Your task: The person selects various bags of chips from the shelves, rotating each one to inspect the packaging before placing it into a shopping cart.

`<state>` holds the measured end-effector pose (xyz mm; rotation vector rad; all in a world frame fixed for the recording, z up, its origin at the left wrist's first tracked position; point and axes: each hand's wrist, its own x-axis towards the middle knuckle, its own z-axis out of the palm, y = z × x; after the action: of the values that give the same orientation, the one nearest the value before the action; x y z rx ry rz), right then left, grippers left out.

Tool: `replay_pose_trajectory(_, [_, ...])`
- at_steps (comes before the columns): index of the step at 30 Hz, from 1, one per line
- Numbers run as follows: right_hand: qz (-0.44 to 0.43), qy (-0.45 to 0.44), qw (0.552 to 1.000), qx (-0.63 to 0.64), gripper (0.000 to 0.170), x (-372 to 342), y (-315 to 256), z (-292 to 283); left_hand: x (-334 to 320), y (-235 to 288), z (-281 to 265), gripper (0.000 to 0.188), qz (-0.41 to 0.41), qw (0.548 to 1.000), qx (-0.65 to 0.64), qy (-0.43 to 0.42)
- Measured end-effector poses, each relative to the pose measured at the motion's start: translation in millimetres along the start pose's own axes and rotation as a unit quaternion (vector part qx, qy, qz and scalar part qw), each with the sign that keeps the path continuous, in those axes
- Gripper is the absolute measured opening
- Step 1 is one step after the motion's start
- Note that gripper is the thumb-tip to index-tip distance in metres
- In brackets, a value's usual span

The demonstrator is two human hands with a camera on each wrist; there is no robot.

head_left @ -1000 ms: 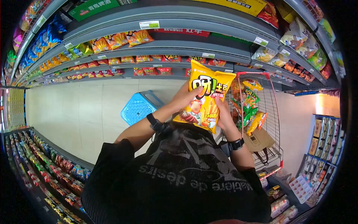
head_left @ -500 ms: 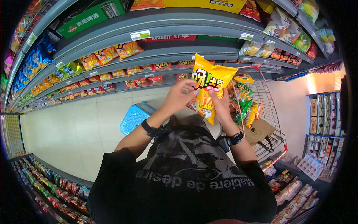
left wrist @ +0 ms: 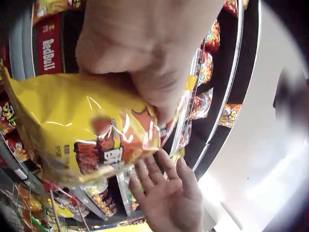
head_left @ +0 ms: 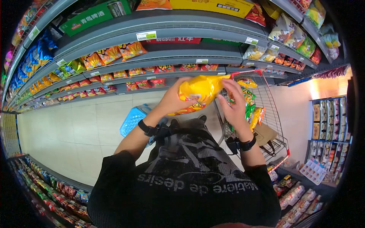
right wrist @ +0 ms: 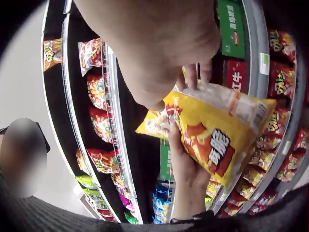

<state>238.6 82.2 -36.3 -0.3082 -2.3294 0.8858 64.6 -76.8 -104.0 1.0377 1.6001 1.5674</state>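
Note:
A yellow snack bag (head_left: pixel 201 89) is held in front of the person's chest, tilted on its side. The left hand (head_left: pixel 175 99) grips its left end, with the thumb across the front. Beside the bag's other end is the right hand (head_left: pixel 235 107), fingers mostly straight at the edge; contact is hard to tell. In the left wrist view, the right hand (left wrist: pixel 174 200) shows an open palm beneath the yellow bag (left wrist: pixel 82 125). From the right wrist, the left thumb lies over the bag (right wrist: pixel 207 130), and the left hand (right wrist: pixel 186 169) supports it from below.
A shopping cart (head_left: pixel 279 110) with several snack bags and a brown bag (head_left: pixel 264 135) stands at the right. The blue stool (head_left: pixel 131 121) is on the floor at the left. Stocked shelves (head_left: pixel 190 59) run across the front, with more behind on both sides.
The bag has turned from facing up to lying sideways and moved slightly left. My left hand, off it half a second ago, now grips it; my right hand has released its hold.

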Motion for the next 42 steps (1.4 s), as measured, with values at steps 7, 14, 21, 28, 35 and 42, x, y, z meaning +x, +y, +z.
replay_pose_trajectory(7, [-0.035, -0.183, 0.981, -0.054, 0.043, 19.1, -19.3, -14.7, -4.8, -4.2, 0.8, 0.072, 0.022, 0.994, 0.098, -0.038])
replay_pose_trajectory(14, [0.003, -0.214, 0.977, -0.014, 0.026, 15.3, -17.3, -6.6, -14.5, 4.3, -7.3, 0.073, 0.02, 0.989, 0.115, -0.091])
replay_pose_trajectory(21, [0.01, -0.231, 0.973, 0.009, 0.015, 11.3, -6.2, 0.3, -17.5, -7.5, -7.1, 0.079, 0.011, 0.986, 0.098, -0.135])
replay_pose_trajectory(28, [0.033, -0.157, 0.987, 0.002, 0.012, 12.8, -7.1, 7.9, -27.8, -0.4, 5.7, 0.095, 0.03, 0.99, 0.127, -0.06])
replay_pose_trajectory(35, [0.073, -0.128, 0.989, 0.006, 0.012, 12.8, -0.3, 11.3, -18.6, -6.9, 5.8, 0.091, -0.035, 0.995, 0.082, -0.051])
replay_pose_trajectory(42, [0.25, 0.029, 0.938, 0.239, 0.056, -7.0, 37.1, 26.5, -5.4, -37.8, -3.4, 0.053, -0.106, 0.965, -0.231, 0.058])
